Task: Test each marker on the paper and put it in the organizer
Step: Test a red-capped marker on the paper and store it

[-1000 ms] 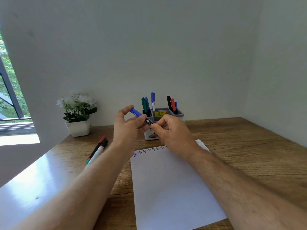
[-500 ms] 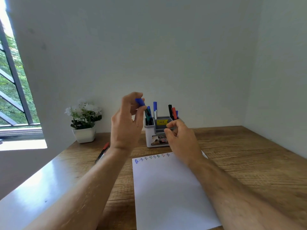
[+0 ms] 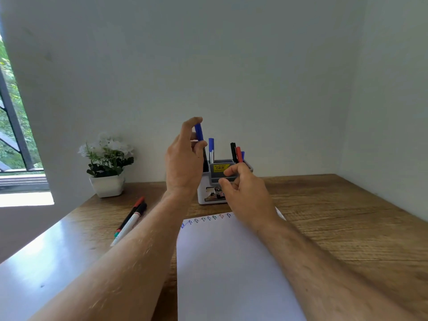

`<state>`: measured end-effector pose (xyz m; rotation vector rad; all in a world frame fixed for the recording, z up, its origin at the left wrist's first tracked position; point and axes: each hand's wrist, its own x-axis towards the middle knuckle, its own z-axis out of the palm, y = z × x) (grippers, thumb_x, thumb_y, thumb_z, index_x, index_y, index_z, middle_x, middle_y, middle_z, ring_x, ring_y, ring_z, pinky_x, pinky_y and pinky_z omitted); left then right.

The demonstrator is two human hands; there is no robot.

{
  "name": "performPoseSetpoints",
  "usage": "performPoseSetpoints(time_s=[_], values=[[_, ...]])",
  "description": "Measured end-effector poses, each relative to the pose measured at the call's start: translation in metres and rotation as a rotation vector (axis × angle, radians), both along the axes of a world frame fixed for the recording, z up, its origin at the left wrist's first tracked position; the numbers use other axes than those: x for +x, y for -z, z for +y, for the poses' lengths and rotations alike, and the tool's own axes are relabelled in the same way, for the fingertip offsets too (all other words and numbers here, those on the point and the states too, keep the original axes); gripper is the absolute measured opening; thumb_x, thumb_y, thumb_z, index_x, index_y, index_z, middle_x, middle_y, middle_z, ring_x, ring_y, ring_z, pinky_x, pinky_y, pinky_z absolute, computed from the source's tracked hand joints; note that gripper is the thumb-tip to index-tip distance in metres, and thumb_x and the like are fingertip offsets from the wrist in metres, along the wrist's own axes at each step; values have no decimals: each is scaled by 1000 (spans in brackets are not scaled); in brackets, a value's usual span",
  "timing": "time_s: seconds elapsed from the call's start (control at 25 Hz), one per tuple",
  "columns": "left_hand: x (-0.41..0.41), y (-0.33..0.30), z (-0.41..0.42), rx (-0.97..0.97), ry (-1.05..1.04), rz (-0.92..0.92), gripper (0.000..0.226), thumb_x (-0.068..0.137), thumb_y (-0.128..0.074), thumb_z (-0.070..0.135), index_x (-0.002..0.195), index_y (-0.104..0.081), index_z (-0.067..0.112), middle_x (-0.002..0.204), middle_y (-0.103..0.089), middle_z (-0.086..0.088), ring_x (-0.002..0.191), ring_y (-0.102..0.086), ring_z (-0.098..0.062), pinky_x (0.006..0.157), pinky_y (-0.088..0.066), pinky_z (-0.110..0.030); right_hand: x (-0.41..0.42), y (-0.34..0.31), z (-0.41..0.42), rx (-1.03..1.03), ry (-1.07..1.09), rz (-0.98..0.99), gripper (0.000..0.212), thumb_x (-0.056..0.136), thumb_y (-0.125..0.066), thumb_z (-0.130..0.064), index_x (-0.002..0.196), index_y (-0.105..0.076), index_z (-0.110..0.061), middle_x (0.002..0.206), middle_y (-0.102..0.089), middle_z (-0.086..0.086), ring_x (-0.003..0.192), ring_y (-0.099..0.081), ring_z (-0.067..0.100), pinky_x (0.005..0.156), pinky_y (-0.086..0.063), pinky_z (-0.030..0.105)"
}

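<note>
My left hand (image 3: 184, 162) holds a blue-capped marker (image 3: 198, 132) upright, its lower end down in the left back part of the grey and white organizer (image 3: 209, 193). Blue (image 3: 211, 147), black (image 3: 233, 150) and red (image 3: 238, 154) markers stand in the organizer. My right hand (image 3: 245, 193) hovers in front of the organizer, fingers loosely curled and holding nothing. The white paper (image 3: 231, 269) lies below, with a row of small coloured marks (image 3: 206, 218) along its far edge. Three markers (image 3: 130, 220) lie on the table to the left.
A white pot of white flowers (image 3: 107, 165) stands at the back left near the wall. A window (image 3: 11, 126) is at the far left. The wooden table (image 3: 335, 218) meets walls at the back and right.
My left hand has lifted the blue-capped marker from level to upright and lowered it into the organizer. My right hand let go of it and dropped back in front of the organizer.
</note>
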<state>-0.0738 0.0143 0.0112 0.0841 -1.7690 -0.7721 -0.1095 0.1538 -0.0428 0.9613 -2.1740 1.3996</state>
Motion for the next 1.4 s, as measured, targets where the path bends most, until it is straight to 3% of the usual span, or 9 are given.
performPoseSetpoints(time_s=[0.28,0.44,0.6,0.76,0.96,1.08,1.24,1.32,1.4], values=[[-11,11,-4,16,-89,-227,58,91,-67,9,139,-45,32,110,-68,-2,89,-68,-16,84,-58,-41,4,-3,0,21,-12,26,17,94,-60,-30,109,-53,-26,68,-49,-16,63,-54,0,58,-44,13],[-12,12,-5,55,-108,-237,37,87,-72,13,107,-46,29,100,-69,1,79,-66,-12,73,-57,-32,5,-3,-1,39,-18,27,19,95,-61,-29,112,-54,-24,70,-47,-17,64,-51,-1,58,-40,12],[-14,15,-6,-38,-175,-293,18,90,-68,15,85,-58,29,95,-64,7,82,-64,-10,74,-54,-25,5,-3,-1,51,-6,35,17,94,-61,-30,109,-55,-25,67,-45,-18,60,-49,-2,54,-33,9],[-16,19,-6,-72,-196,-377,6,93,-64,23,93,-69,26,103,-68,3,88,-63,-10,70,-43,-21,4,-2,0,55,6,40,13,94,-61,-31,105,-55,-27,64,-46,-18,57,-49,-3,51,-32,7],[-16,20,-2,-249,-273,-499,34,97,-52,45,113,-72,23,104,-72,-2,94,-63,-18,83,-53,-34,4,-2,-2,62,-1,38,12,93,-62,-30,102,-55,-29,63,-48,-19,55,-51,-4,46,-35,7],[-12,19,2,-243,-285,-543,39,99,-46,47,125,-65,25,109,-71,-5,100,-63,-23,87,-54,-43,4,-2,-1,62,-2,41,11,92,-62,-29,99,-54,-31,63,-50,-18,54,-52,-4,43,-37,7],[-3,14,8,-153,-278,-461,25,98,-55,31,118,-67,19,106,-72,-2,94,-66,-17,84,-55,-33,6,-2,-1,73,-11,31,10,92,-62,-27,98,-55,-31,63,-49,-18,53,-50,-4,42,-36,5],[3,8,6,-68,-277,-417,15,94,-59,19,104,-71,17,100,-73,-3,85,-66,-15,72,-54,-25,7,-3,0,93,-2,25,9,93,-62,-27,99,-56,-29,64,-48,-18,53,-49,-4,42,-34,6],[11,0,3,4,-294,-373,13,92,-64,19,102,-72,16,99,-73,-2,77,-62,-10,58,-41,-13,8,-5,0,108,-3,13,9,94,-62,-26,101,-57,-27,67,-48,-19,57,-48,-3,48,-34,7]])
